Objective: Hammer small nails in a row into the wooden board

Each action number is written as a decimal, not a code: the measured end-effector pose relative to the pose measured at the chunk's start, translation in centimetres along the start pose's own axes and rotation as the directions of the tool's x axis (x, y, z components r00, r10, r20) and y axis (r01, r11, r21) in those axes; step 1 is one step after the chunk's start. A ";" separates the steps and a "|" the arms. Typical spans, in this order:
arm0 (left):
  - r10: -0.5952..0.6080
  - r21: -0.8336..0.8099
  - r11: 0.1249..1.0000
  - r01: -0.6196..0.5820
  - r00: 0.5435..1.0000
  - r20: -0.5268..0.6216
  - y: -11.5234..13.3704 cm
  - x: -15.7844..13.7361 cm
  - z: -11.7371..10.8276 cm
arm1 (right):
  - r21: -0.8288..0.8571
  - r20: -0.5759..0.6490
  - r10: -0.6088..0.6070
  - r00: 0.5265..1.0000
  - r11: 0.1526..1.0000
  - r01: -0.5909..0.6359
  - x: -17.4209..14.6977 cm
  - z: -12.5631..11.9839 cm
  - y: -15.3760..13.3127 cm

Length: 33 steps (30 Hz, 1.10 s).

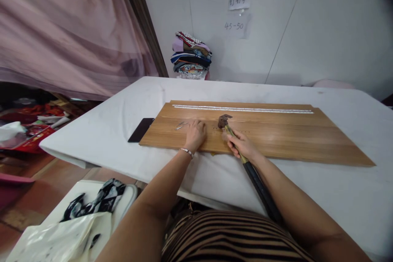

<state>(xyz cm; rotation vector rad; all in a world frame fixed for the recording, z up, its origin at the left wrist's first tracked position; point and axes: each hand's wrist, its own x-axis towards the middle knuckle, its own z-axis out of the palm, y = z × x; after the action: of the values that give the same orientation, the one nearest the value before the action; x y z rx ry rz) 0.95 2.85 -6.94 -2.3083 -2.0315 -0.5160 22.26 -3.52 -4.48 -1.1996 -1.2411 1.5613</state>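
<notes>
From where I stand, the right hand (241, 144) is wrapped firmly around the handle of a claw hammer (254, 179), quite close to its head, over the near middle of the wooden board (291, 135); the left hand (196, 132) rests on the board to its left, fingers bent and bunched, though I can't tell whether they pinch anything; loose nails (181, 126) lie just left of it, and a row of small dark dots (245, 132), perhaps driven heads, runs off to the right.

I'd say that high grip suits light starting taps; a hold farther back should give fuller blows once a nail stands by itself; I'd keep each nail upright, strike square, and move the left fingertips well away before hitting hard.

On the far wall, one paper (239, 3) bears handwriting that looks like "钉钉子"; the lower note (235, 26) reads "45-50"; I can make out no brand anywhere.
</notes>
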 end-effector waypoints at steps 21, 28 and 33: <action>-0.002 -0.002 1.000 0.002 1.000 -0.001 -0.1 0.1 0.2 | 0.019 0.009 -0.003 1.000 1.000 0.003 0.3 -0.1 0.2; 0.003 -0.011 1.000 -0.003 1.000 -0.011 -0.2 0.0 0.3 | 0.026 0.008 0.002 1.000 1.000 -0.002 0.2 -0.1 0.0; -0.004 -0.005 1.000 0.004 1.000 0.000 -0.1 0.0 0.1 | 0.009 0.007 0.009 1.000 1.000 -0.009 0.2 0.0 0.0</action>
<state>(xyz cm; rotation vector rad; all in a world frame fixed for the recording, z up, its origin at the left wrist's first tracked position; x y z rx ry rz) 0.90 2.90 -7.02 -2.3074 -2.0375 -0.5218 22.20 -3.38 -4.51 -1.1966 -1.2341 1.5775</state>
